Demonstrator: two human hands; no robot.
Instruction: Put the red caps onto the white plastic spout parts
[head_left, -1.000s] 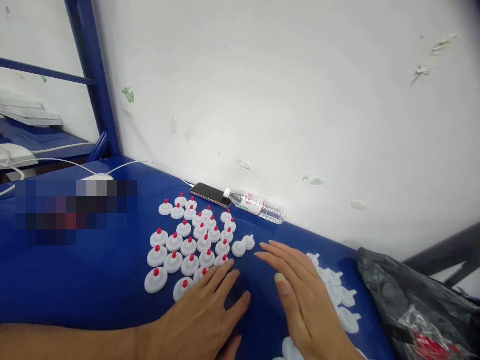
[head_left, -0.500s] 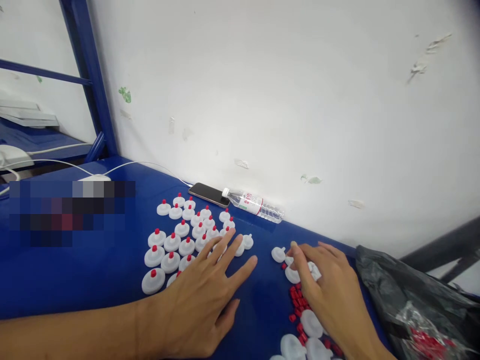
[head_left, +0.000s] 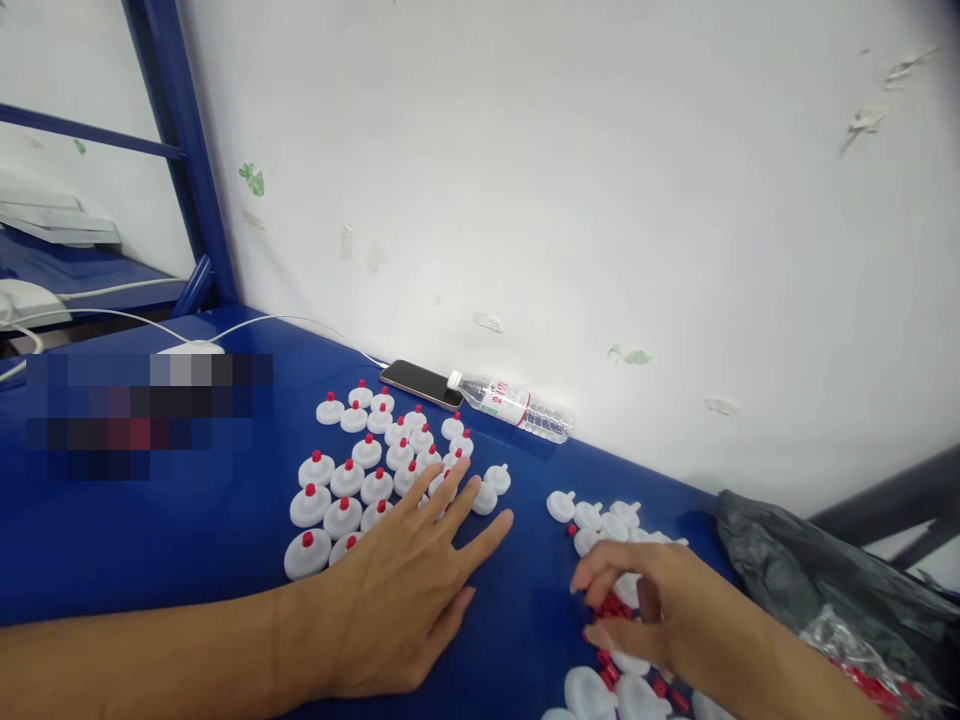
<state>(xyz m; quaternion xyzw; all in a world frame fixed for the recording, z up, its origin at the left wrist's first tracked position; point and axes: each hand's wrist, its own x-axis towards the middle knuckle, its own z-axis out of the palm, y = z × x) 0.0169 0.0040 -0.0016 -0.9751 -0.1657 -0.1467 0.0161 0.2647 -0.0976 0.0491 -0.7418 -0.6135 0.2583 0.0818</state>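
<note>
My left hand lies with fingers spread at the right edge of a group of round white caps with red tips, partly covering some of them. Two white caps with bare spouts sit just beyond its fingertips. Over on the right, my right hand hovers above a pile of small red tips, thumb and fingers apart with nothing visible between them. Around that pile lie several white caps without red tips. The hand hides part of both.
Against the wall lie a phone on a white cable and a clear plastic bottle on its side. A black bag and a clear bag with red pieces are at the right. A blue metal post rises at the left.
My right hand has moved from the bare white caps at the back toward me, over the red tips, and its fingers have parted. My left hand has barely moved.
</note>
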